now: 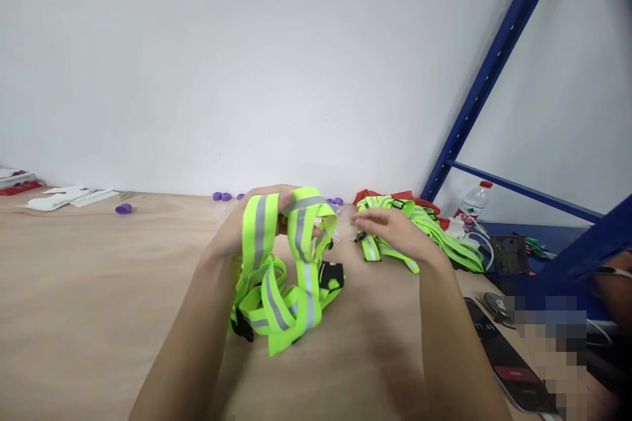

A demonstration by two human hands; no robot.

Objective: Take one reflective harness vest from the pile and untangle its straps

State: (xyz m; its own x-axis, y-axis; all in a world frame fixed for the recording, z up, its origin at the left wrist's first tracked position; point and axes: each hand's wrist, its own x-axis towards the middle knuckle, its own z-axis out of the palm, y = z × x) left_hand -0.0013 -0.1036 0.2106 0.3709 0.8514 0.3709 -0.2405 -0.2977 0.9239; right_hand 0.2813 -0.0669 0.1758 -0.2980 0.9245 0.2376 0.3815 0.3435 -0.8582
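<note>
A reflective strap harness (pixel 309 276), neon yellow-green with grey stripes and black buckles, hangs in loops from my left hand (pixel 276 205). The fingers of that hand are closed round its upper loops, and the lower straps droop close over the table. My right hand (pixel 390 227) is to the right of it, apart from the held straps, with its fingers stretched out to the left. Behind and beneath this hand lies a pile of similar reflective straps (pixel 449 247); whether the hand touches them I cannot tell.
Purple rings (pixel 222 197) and a purple roll (pixel 124 208) lie along the wooden table (pixel 99 302). White papers (pixel 72 197) are at the far left. A bottle (pixel 474 200), a phone (pixel 513 362) and a blue metal rack (pixel 488 72) stand or lie on the right.
</note>
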